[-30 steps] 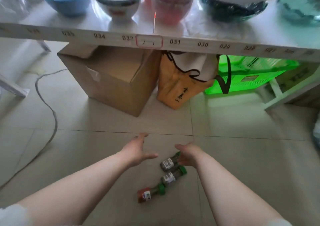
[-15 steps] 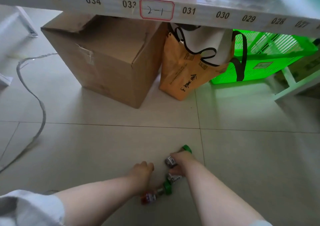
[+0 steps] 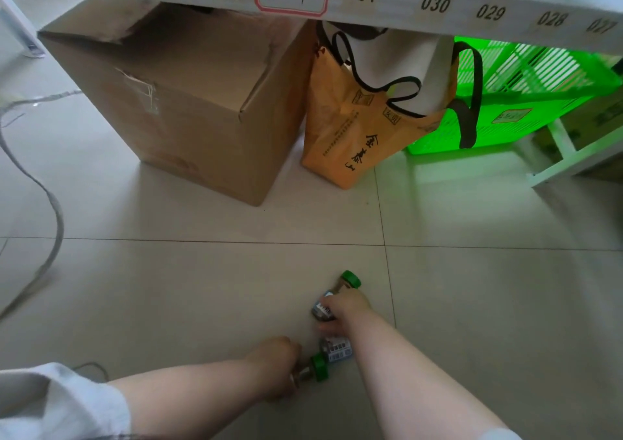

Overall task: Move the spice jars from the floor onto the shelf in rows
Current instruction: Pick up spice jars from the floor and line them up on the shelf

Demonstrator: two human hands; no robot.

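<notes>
Three small spice jars with green caps are low on the tiled floor. My right hand (image 3: 345,311) is closed around the farthest jar (image 3: 340,291), whose green cap points away from me. My left hand (image 3: 274,360) is closed over the nearest jar (image 3: 315,369); only its green cap and neck show beyond my fingers. A third jar (image 3: 337,350) with a pale label lies between the two hands, partly hidden by my right forearm. The white shelf edge (image 3: 435,5), with number stickers and a "2-1" label, runs across the top.
Under the shelf stand a cardboard box (image 3: 188,109), an orange bag (image 3: 364,129) and a green plastic crate (image 3: 512,92). A grey cable (image 3: 50,203) curls over the floor at left. A white frame leg (image 3: 566,156) sits at right.
Both hands dropped from hovering open above the jars to gripping them: right hand closed on the far jar, left hand on the near one. My view tilted down, closer to the floor.
</notes>
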